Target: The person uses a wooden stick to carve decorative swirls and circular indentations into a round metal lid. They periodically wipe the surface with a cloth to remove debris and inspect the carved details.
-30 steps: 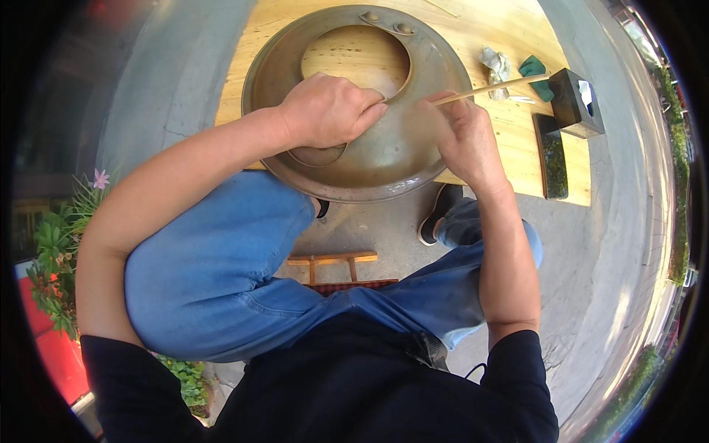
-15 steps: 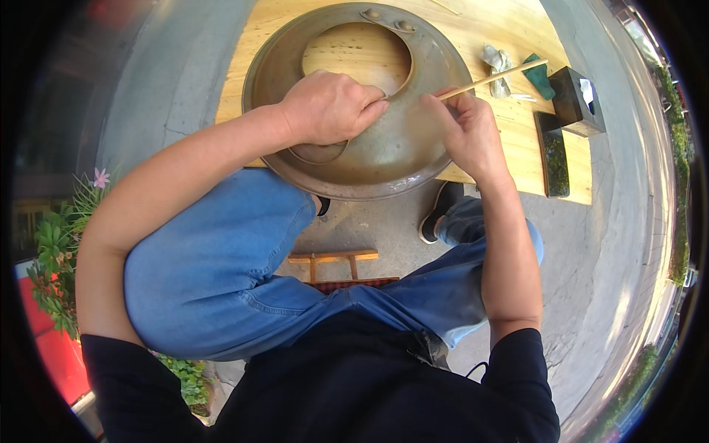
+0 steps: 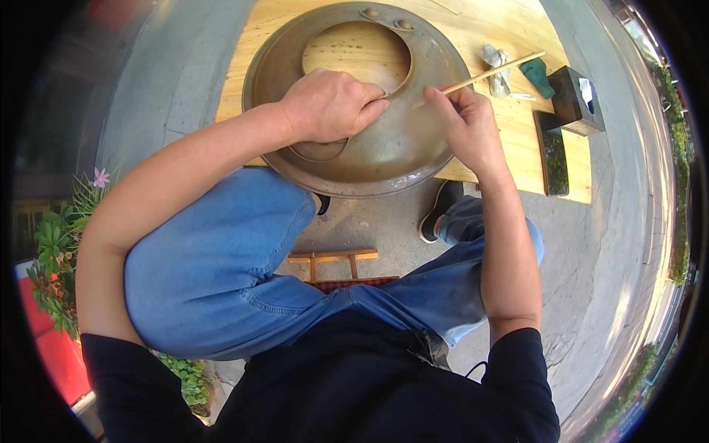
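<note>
A round, domed, brownish metal shell (image 3: 399, 140) with a large round opening and two riveted bumps near its far edge lies in front of me. My left hand (image 3: 336, 107) is closed over the shell, thumb and forefinger pressed together beside the near edge of the opening. What those fingers hold, if anything, is hidden. My right hand (image 3: 465, 125) pinches a thin, light wooden stick (image 3: 509, 65) above the shell's right side. The stick slants up to the right, and its lower end looks blurred close to the metal.
The shell rests on a pale wooden table (image 3: 509, 16). To the right lie a crumpled plastic bag (image 3: 496, 70), a green cloth (image 3: 538, 77), a black tissue box (image 3: 576, 100) and a dark phone-like slab (image 3: 552, 153). A low wooden stool (image 3: 332, 256) shows between my legs.
The right thumb and the stick's lower end have shifted slightly left, and its upper end has risen a little. The left hand has stayed nearly still on the shell.
</note>
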Demonstrator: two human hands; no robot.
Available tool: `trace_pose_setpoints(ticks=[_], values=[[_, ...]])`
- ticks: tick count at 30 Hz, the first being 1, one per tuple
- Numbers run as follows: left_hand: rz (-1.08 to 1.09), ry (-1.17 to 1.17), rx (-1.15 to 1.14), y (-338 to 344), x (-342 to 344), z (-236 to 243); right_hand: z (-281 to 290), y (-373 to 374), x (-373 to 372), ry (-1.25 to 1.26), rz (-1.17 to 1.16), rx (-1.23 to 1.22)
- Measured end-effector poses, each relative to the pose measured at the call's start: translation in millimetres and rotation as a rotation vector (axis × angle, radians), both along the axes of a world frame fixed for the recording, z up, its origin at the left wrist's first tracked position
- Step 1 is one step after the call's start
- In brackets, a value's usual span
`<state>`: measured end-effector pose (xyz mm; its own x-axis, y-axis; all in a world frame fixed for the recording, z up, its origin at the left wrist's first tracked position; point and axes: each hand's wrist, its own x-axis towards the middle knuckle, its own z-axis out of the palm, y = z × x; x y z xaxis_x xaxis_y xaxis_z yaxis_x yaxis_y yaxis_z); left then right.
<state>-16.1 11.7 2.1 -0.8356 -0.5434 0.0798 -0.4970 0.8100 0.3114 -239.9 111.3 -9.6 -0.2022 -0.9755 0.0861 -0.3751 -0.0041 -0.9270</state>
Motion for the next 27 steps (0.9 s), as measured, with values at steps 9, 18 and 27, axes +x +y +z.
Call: trace_pose_setpoints(ticks=[9, 18, 27], values=[[0.008, -0.003, 0.005, 0, 0, 1, 2, 0, 1, -0.015, -0.025, 0.015], [0.010, -0.004, 0.002, 1, 0, 2, -3, -4, -1, -0.051, -0.029, 0.018], [0.006, -0.008, -0.012, 0, 0, 1, -1, -4, -1, -0.103, -0.006, 0.031]])
